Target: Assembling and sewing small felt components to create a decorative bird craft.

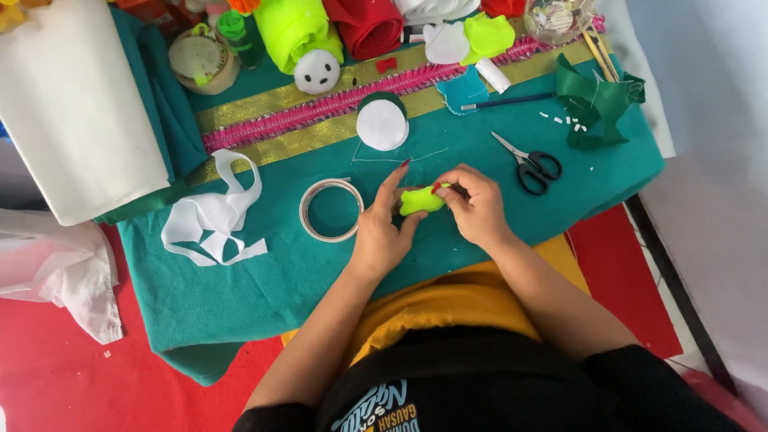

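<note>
Both hands meet over a small lime-green felt piece point(419, 200), soft and slightly puffy, rounded like a little stuffed shape. The left hand point(382, 228) cradles it from below and behind, thumb and curled fingers pressed to its left end while the forefinger sticks out straight. The right hand point(474, 204) is closed over its right end, fingertips pinched tight on the edge — whether a needle sits between them is too small to tell. The piece hangs just above the teal felt cloth point(264, 272) that covers the tabletop, near the cloth's middle and close to the person's body.

Just left of the hands lies a roll of clear tape point(330, 210), a thin pale ring lying flat. Beyond it, a scrap of white felt point(212, 220) cut into loops and ragged strips. Above the hands sits a white felt disc point(382, 125) laid on a darker green circle, with a fine thread trailing beneath it. To the right, black-handled scissors point(528, 164) lie with the blades slightly apart, and past them a crumpled dark green felt offcut point(596, 100). Across the far side runs a gold and pink woven trim point(320, 108) — glittery, ribbed in texture — and behind it rolls of neon yellow-green felt point(292, 28) and red felt point(366, 26).
</note>
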